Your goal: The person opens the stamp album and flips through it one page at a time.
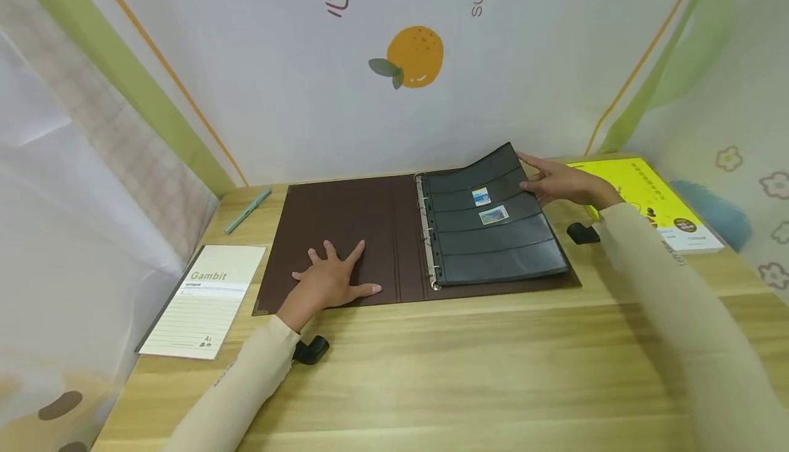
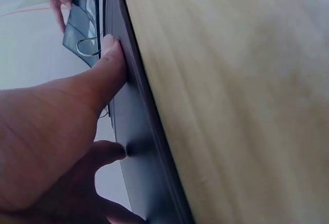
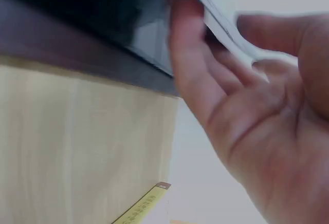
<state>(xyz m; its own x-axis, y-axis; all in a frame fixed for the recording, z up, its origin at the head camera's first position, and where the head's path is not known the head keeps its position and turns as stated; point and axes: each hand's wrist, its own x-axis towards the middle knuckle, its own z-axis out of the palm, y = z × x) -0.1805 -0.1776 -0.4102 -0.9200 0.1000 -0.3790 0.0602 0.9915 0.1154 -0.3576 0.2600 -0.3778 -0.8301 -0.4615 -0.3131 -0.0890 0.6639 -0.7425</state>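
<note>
"Left hand [image 1: 329, 281]?"
"Palm down, fingers spread apart on the left cover of the binder [image 1: 339, 212], lying on the table [image 1: 431, 377]."
"Right hand [image 1: 564, 181]?"
"Pinching the outer edge of a raised black page [image 1: 493, 257]."

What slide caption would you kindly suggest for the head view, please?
Left hand rests on the brown binder cover; right hand holds up a black page.

A: How's the light in the head view?

B: Bright and even — a soft shadow lies beside the right sleeve [image 1: 666, 294] on the worktop [image 1: 444, 370], and the black page [image 1: 499, 260] carries a pale sheen.

A: And the wrist views?

B: Hazier. In the left, the worktop's grain smears; in the right, the right hand [image 3: 252, 116] blurs and the background [image 3: 198, 167] washes out — while the upper left corner sinks into darkness.
</note>
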